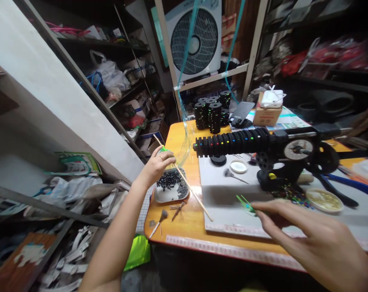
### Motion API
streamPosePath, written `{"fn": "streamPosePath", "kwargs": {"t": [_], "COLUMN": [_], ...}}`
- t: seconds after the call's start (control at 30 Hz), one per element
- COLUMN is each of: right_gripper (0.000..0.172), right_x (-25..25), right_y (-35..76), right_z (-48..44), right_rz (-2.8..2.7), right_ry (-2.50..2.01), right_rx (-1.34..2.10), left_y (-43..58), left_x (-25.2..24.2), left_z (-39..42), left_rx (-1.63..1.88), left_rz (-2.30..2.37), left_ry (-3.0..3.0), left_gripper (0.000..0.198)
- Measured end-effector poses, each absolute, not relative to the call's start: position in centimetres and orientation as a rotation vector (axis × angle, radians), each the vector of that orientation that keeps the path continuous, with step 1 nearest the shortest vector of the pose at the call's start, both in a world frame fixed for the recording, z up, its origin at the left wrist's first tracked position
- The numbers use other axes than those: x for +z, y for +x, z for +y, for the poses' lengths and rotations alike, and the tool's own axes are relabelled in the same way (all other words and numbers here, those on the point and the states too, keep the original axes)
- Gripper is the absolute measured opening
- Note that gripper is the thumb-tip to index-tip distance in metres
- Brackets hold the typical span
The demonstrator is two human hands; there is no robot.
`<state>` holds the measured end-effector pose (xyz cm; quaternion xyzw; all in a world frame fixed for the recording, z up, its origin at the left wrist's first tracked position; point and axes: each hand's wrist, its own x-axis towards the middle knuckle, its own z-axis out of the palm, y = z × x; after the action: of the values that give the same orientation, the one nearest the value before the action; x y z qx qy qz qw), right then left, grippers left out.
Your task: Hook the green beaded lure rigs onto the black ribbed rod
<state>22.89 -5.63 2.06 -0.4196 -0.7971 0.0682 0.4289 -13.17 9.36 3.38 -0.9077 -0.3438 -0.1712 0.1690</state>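
My left hand (161, 163) is closed around a thin wooden stick (193, 192), which slants down to the right across the table. Something bright green shows at its fingertips, too small to name. Below that hand sits a white tray (168, 198) with small black cylindrical pieces and grey bits. At the lower right my right hand (305, 231) pinches a small bunch of thin green strands (244, 202) between thumb and forefinger, over a white board (223, 194). Behind it stands a black ribbed cylinder (232, 142) with a row of coloured dots, mounted on a black machine (293, 148).
Several black spools (214, 117) stand at the back of the orange table (176, 140), with a cardboard box (266, 114) beside them. Blue-handled pliers (351, 184) and a dish of gold bits (324, 200) lie right. Brushes (159, 223) lie near the front edge. Teal strands hang before a fan (194, 42).
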Motion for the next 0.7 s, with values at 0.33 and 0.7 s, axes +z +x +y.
{"fn": "streamPosePath", "kwargs": {"t": [0.33,0.7], "right_gripper": [0.011,0.017], "right_x": [1.2,3.1], "right_y": [23.7,21.6], "right_z": [-5.7,-6.7], "right_rz": [-2.009,-2.113], "right_ry": [-1.092,-0.871], "right_rx": [0.164,0.255], "left_y": [-11.4,-3.9], "left_x": [-0.6,2.5], "left_z": [12.4,1.6], "left_rx": [-0.332,-0.935], "left_rz": [-0.816,-0.522], "left_ry": [-2.829,-2.878], "left_gripper": [0.036,0.042]}}
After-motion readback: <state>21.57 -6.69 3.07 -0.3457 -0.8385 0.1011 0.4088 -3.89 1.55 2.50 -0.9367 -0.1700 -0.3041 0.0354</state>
